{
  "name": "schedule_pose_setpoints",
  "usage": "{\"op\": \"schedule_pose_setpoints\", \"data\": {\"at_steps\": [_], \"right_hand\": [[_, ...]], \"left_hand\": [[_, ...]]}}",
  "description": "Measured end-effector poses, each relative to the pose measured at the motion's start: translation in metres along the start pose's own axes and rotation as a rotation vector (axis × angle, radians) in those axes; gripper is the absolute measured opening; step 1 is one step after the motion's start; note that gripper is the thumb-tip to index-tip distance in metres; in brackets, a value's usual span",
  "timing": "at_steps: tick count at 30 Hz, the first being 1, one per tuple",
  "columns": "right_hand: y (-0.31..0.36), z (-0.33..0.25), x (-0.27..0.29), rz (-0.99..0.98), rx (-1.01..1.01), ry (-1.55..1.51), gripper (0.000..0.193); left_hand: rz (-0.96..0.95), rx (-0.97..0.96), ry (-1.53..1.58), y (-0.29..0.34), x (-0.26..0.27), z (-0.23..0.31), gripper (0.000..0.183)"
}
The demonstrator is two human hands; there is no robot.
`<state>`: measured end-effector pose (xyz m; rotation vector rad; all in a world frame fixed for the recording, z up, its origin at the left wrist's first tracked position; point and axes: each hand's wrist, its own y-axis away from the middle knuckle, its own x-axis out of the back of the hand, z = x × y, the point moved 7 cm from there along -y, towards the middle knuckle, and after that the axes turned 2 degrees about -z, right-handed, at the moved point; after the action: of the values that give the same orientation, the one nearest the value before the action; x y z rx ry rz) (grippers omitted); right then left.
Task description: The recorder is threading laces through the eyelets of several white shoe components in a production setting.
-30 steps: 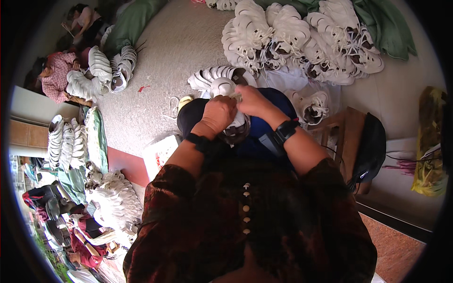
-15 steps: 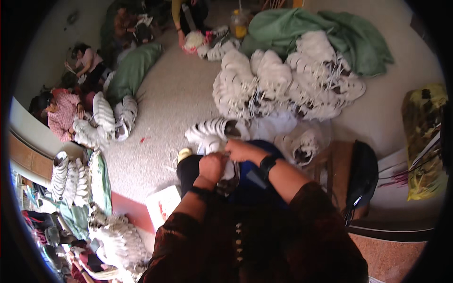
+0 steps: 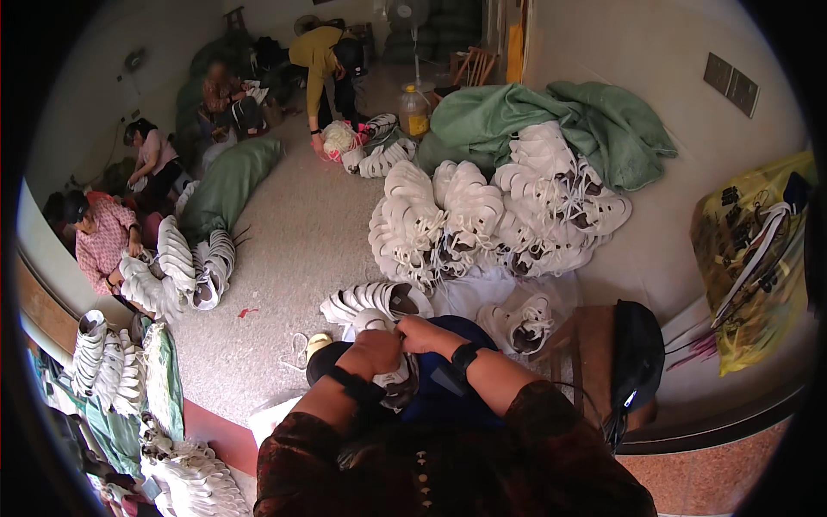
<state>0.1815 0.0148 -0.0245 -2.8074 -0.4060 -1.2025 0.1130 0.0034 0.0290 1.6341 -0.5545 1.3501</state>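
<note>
A white shoe upper (image 3: 401, 386) with a dark lining rests on my lap, over the dark blue cloth (image 3: 448, 388). My left hand (image 3: 376, 351) is closed on it in a fist, its back toward me. Right beside it, my right hand (image 3: 422, 334) is closed with the fingertips pinched against the upper. Whatever is in that pinch is hidden by the fingers. Just beyond my hands lies a row of nested white uppers (image 3: 366, 302). To the right, a single white laced upper (image 3: 519, 326) lies on clear plastic sheeting.
Piles of white uppers (image 3: 409, 211) stand ahead, before a green sack (image 3: 491, 116). A wooden stool (image 3: 573, 345) with a black cap (image 3: 637, 358) is at right, near a yellow bag (image 3: 749, 267). Co-workers sit at left; another person (image 3: 319, 65) bends at the back.
The view has tilted up, so the room sits lower in the picture and more of the back shows. Both my hands stay together at the shoe upper.
</note>
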Motion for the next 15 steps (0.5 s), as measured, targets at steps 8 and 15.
{"op": "schedule_pose_setpoints", "data": {"at_steps": [8,15], "right_hand": [[0.028,-0.010,0.024,-0.073,-0.051,-0.896,0.017],[0.027,-0.042,0.027,-0.075,0.112,-1.347,0.021]], "left_hand": [[0.046,-0.371,0.582,0.078,0.018,0.024,0.012],[0.546,-0.190,0.495,0.093,0.054,-0.006,0.003]]}}
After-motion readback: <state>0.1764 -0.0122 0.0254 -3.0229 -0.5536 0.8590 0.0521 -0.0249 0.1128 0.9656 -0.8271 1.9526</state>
